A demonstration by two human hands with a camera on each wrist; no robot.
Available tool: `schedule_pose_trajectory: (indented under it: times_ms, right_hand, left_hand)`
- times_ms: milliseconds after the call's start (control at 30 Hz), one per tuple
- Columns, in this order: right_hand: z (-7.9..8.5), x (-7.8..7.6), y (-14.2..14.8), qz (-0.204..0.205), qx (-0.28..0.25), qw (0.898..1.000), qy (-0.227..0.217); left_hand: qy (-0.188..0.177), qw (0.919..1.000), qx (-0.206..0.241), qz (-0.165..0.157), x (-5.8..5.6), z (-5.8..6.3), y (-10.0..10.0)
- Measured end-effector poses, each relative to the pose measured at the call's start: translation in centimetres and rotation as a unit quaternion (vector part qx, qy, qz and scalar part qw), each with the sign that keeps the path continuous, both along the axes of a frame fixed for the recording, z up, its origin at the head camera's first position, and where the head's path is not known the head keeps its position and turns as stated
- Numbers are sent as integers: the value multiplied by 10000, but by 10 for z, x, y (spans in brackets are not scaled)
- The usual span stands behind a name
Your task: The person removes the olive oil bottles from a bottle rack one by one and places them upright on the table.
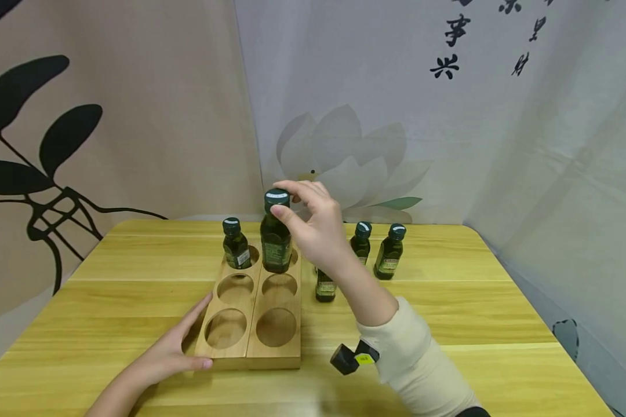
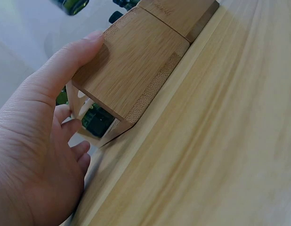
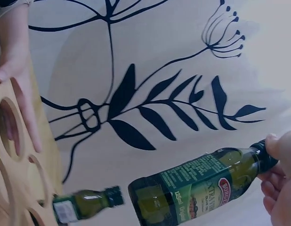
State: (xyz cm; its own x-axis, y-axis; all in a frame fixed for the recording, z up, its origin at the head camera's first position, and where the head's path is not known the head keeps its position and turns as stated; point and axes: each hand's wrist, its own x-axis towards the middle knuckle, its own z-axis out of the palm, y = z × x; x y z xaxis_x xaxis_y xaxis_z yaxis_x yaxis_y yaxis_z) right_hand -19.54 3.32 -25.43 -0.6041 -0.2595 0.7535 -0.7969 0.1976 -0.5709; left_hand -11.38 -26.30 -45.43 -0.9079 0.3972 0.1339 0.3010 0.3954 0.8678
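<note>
My right hand (image 1: 318, 223) pinches a dark green olive oil bottle (image 1: 276, 240) by its cap, thumb on the near side. This bottle hangs upright over the far right of a wooden rack (image 1: 248, 362) with round holes; in the right wrist view the label of the held olive oil bottle (image 3: 197, 190) faces the camera, and its base is clear of the rack. Another bottle (image 1: 236, 246) stands in the far left hole. My left hand (image 1: 164, 353) rests at the rack's near left corner, thumb against the front face, a straight index finger along the side.
Right of the rack, three more bottles stand on the wooden table (image 1: 475, 324): one bottle (image 1: 326, 288) close by and partly behind my right hand, a second bottle (image 1: 361, 240), and a third bottle (image 1: 389, 255) farthest right. A printed curtain (image 1: 188, 116) hangs behind the table.
</note>
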Motion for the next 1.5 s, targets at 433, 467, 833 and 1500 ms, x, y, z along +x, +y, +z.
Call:
schedule_pose_trajectory:
  times_ms: [433,467,833,1500]
  right_hand:
    - [20,3,59,-478,86,9979,427]
    - [20,4,64,-536,84,9977,403]
    - [16,-1,109,-901,-4,9957,228]
    - [-53,-10,138,-1443,416,9876,-462]
  left_hand:
    - [-107,9999,81,-61,0,1,0]
    - [-133,9998,95,-62,0,2,1]
    - [-225,9996,152,-35,1,1,0]
    - [-66,9999,91,4,0,0,-1]
